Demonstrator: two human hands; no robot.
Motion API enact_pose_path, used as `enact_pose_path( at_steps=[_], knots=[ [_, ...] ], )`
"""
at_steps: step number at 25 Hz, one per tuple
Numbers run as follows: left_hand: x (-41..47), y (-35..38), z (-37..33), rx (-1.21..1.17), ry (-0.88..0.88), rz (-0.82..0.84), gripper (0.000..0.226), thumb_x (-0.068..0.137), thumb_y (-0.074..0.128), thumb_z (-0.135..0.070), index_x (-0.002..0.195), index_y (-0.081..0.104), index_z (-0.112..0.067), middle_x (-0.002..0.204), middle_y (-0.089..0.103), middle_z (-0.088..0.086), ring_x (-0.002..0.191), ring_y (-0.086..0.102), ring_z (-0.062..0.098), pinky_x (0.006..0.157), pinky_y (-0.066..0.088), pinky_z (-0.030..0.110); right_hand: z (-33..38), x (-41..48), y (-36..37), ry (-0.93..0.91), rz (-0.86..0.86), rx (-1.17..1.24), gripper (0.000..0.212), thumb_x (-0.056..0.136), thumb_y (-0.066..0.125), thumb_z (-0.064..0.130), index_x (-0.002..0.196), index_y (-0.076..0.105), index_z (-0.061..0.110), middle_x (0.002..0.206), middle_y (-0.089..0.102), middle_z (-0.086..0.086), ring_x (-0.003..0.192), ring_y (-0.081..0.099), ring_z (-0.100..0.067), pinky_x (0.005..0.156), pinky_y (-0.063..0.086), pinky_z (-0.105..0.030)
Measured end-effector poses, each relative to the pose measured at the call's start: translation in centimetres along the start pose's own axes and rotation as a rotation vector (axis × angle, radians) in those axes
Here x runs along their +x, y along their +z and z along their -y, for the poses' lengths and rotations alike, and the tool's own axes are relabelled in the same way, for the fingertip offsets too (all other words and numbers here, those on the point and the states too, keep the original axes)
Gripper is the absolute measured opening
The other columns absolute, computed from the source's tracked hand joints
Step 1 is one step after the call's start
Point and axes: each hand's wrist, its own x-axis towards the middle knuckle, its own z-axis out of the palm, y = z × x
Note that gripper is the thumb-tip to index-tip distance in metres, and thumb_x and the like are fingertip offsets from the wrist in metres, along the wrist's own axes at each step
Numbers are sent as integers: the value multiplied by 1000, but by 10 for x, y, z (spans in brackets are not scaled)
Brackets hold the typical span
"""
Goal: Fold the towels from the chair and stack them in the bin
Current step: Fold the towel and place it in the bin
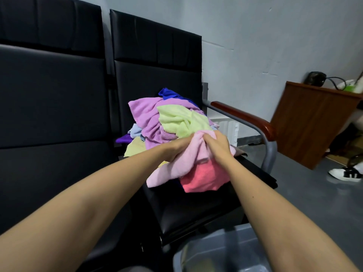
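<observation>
A heap of crumpled towels [155,118] in purple, lime, blue and yellow lies on the seat of a black chair [188,203]. At the heap's front, my left hand [176,148] and my right hand [218,146] both grip a bunched light pink towel [176,167], fingers curled into its top. A coral pink towel [204,177] hangs just under my right hand. The grey plastic bin [216,250] stands below the seat's front edge; something pale green shows dimly inside it.
A second black chair [51,114] stands on the left. The towel chair has a metal arm with a brown wooden rest [245,118] on its right. A brown wooden desk [314,124] and a white shoe [345,173] are at the right, on a grey floor.
</observation>
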Motion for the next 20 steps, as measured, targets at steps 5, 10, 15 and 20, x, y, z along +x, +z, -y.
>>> enact_pose_path(
  at_steps=[5, 10, 15, 20],
  knots=[
    [2, -3, -4, 118, 19, 125, 33, 85, 65, -38, 107, 60, -14, 106, 64, 7, 106, 59, 24, 98, 46, 35, 19, -6, -3, -54, -50, 342, 23, 89, 57, 10, 112, 52, 7, 92, 58, 5, 90, 57, -12, 69, 42, -6],
    [0, 0, -39, -455, 176, -330, 24, 96, 43, -7, 75, 52, -16, 78, 55, 3, 74, 57, 17, 69, 48, 24, -13, -25, 4, 297, 342, -234, 100, 81, 68, 30, 150, -5, 27, 158, -4, -10, 145, 10, -29, 116, 22, -41],
    [-11, -12, -76, -793, 248, -247, 34, 100, 42, -34, 94, 59, -5, 90, 64, 16, 85, 61, 29, 85, 49, 44, -17, -35, 14, 317, 301, -92, 115, 80, 73, 19, 148, -20, 27, 156, -7, -17, 144, 8, -33, 115, 22, -44],
    [-21, -11, -84, -687, 216, -165, 41, 99, 40, -41, 89, 61, -7, 71, 70, 12, 79, 63, 24, 79, 51, 38, 6, -9, 16, 192, -101, 50, 42, 91, 49, 9, 132, 46, 7, 123, 56, -19, 118, 51, -35, 94, 39, -34]
  ],
)
